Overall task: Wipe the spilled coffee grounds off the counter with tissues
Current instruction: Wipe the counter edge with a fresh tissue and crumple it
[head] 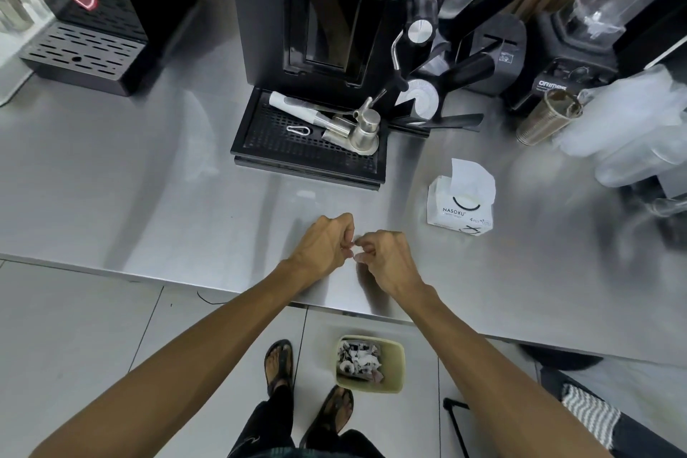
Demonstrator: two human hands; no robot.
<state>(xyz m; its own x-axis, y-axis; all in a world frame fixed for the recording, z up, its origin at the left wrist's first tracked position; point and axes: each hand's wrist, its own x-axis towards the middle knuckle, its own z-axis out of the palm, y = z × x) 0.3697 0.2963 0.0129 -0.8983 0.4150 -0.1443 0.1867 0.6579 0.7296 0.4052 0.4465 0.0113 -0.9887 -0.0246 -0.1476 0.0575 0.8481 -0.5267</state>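
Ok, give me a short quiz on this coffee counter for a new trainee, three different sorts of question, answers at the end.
1. True or false: the tissue pack sits on the counter, to the right of the right hand.
2. Where is the waste bin? A, on the counter. B, on the floor below the counter edge. C, hanging on the wall.
3. What brand name is printed on the tissue pack?

Key: 1 true. 2 B. 3 NASOKU.
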